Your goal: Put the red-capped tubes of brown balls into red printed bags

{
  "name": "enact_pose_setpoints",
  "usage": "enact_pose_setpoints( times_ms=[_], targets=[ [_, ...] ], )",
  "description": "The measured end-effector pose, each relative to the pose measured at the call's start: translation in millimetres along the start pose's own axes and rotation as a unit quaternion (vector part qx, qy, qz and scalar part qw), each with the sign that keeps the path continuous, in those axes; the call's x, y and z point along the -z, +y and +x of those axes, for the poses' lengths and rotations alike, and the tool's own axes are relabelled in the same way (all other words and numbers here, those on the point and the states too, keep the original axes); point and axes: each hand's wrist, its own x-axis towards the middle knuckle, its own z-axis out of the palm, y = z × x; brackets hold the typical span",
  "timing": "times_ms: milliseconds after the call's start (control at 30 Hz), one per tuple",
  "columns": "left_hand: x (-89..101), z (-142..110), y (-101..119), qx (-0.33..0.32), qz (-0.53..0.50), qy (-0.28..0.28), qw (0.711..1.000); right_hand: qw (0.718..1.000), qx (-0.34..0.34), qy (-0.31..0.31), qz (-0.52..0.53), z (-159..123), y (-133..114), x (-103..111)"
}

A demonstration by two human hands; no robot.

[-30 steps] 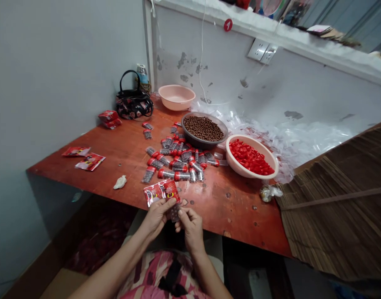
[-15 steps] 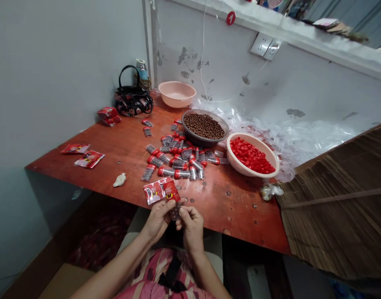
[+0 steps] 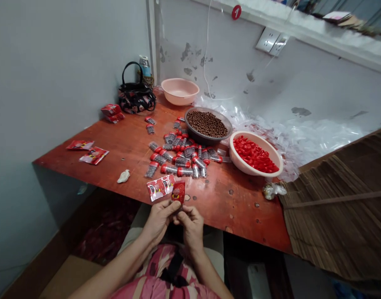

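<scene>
Fingers (image 3: 175, 205) pinching, red packet (image 3: 178, 192) projecting beyond

The person wears a pink and cream garment (image 3: 153, 268), black tie (image 3: 174, 270) and pale trousers (image 3: 217, 251), the hands (image 3: 192, 228) bare.

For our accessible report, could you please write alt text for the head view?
Left hand and right hand hold a red packet at the edge of a red table. Beyond lie red-capped tubes, a bowl of brown balls, a bowl of red pieces and clear plastic.
</scene>
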Motion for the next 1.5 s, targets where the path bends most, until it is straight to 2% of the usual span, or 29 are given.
enact_pose_setpoints(
  times_ms=[100, 267, 467, 733, 967, 1100, 1200, 1300, 1433, 1500],
  targets=[
    [-2.6, -4.6, 5.4, 0.012, -0.024, -0.013, 1.000, 1.000, -0.012, -0.003, 0.011, -1.3, -2.6, -1.5],
    [0.0, -3.6, 5.6, -0.018, -0.043, -0.012, 0.999, 1.000, -0.029, -0.003, -0.010, -1.6, -7.1, -2.7],
    [3.1, -4.3, -1.3, -0.034, -0.009, 0.026, 0.999, 0.999, 0.001, 0.016, -0.050, -2.8, -8.8, -3.3],
    [-1.7, -3.0, 0.5, -0.020, -0.031, 0.023, 0.999, 0.993, 0.039, 0.007, -0.115, -5.5, -12.2, -1.6],
    [1.7, -5.2, -11.6, -0.037, -0.027, 0.064, 0.997, 0.999, -0.014, 0.037, -0.033, -3.4, -7.5, -4.8],
    [2.9, -7.6, -7.6, -0.041, -0.027, 0.044, 0.998, 0.994, -0.085, 0.030, 0.069, 1.4, -6.1, -0.7],
    [4.1, -6.3, -2.2, -0.026, -0.046, 0.025, 0.998, 0.989, -0.114, 0.016, 0.091, 1.1, -6.9, 0.6],
    [6.0, -3.3, -0.8, -0.023, -0.008, 0.020, 1.000, 0.997, -0.064, 0.027, 0.025, -4.0, -9.0, -1.9],
    [7.4, -3.4, -11.4, -0.053, 0.059, 0.061, 0.995, 0.995, 0.027, 0.048, -0.086, -8.7, -12.5, -5.3],
    [7.3, -5.8, -19.1, -0.061, 0.067, 0.077, 0.993, 0.993, 0.041, 0.056, -0.095, -7.6, -12.5, -5.1]
  ],
)
